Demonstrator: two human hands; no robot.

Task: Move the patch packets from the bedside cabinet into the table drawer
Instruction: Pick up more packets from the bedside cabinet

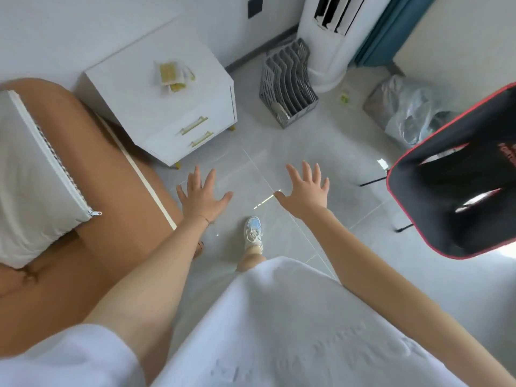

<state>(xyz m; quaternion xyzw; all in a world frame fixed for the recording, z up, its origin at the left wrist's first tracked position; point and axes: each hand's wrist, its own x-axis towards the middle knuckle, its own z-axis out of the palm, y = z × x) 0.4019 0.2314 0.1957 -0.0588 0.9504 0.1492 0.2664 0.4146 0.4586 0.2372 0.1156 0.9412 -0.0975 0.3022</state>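
Well beyond empty, splayed left hand and right hand, patch packets top cabinet.

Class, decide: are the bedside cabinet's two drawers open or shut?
Shut. Both drawer fronts sit flush with the face of the bedside cabinet; no gap shows.

no readable text, shirt lettering blurred
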